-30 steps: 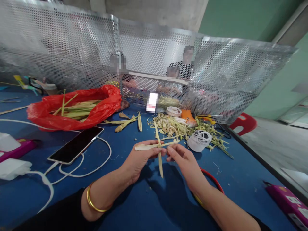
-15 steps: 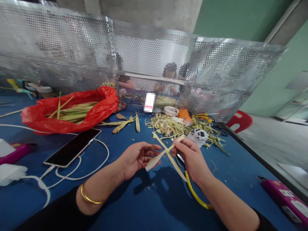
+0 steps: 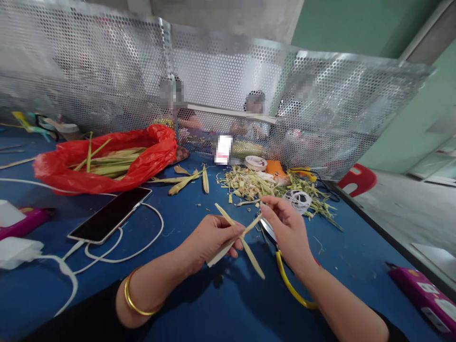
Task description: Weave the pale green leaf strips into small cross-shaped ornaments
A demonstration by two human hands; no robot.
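On my feed, left hand [image 3: 215,237] pinches the strips [image 3: 254,259] near their crossing; right hand [image 3: 285,230], fingers curled, pinches one end.

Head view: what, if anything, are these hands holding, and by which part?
Crossed pale strips: the left hand pinches them beside the crossing, the right hand the upper-right end.

Soft overhead light reaches your flat blue table [image 3: 349,266]; your bare left hand [image 3: 215,237] and bare right hand [image 3: 288,228] cast diffuse shadows toward six o'clock. Glare streaks the silvery perforated sheet [image 3: 213,71] at eleven; the white upright screen [image 3: 223,147] near twelve burns out. Wide-angle stretch slants your edges; heads [image 3: 255,102] beyond are pixelated.
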